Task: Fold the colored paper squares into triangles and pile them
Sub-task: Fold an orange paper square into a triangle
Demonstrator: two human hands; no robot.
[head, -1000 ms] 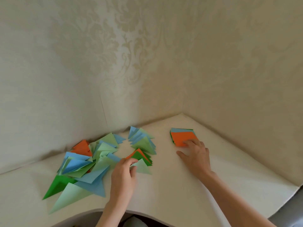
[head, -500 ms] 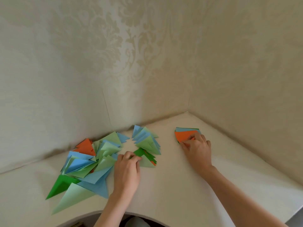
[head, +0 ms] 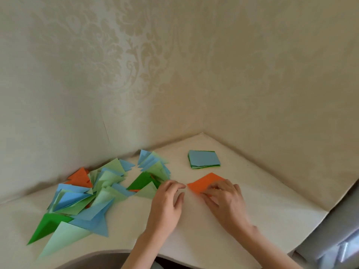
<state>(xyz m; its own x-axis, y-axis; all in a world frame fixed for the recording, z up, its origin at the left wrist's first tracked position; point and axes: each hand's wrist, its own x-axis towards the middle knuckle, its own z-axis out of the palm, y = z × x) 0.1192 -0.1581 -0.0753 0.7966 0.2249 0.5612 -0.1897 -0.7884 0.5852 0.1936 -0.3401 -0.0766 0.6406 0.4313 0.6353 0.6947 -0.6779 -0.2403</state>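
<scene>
Orange paper square (head: 206,183) (flat, matte)

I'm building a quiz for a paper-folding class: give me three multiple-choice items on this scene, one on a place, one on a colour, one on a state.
1. Where is the stack of unfolded squares?
A. Beyond the right hand, towards the wall corner
B. At the table's near left edge
C. Under the triangle pile

2. What colour is the stack's top sheet?
A. Orange
B. Blue
C. Yellow

3. What is the right hand doing?
A. Hanging off the table
B. Resting on the stack
C. Pressing on the orange sheet

Answers:
1 A, the stack lies apart, farther back than both hands.
2 B, blue shows on top, with green edges beneath.
3 C, its fingers lie on the orange sheet's near edge, while the left hand sits beside it, next to the triangle pile.
</scene>
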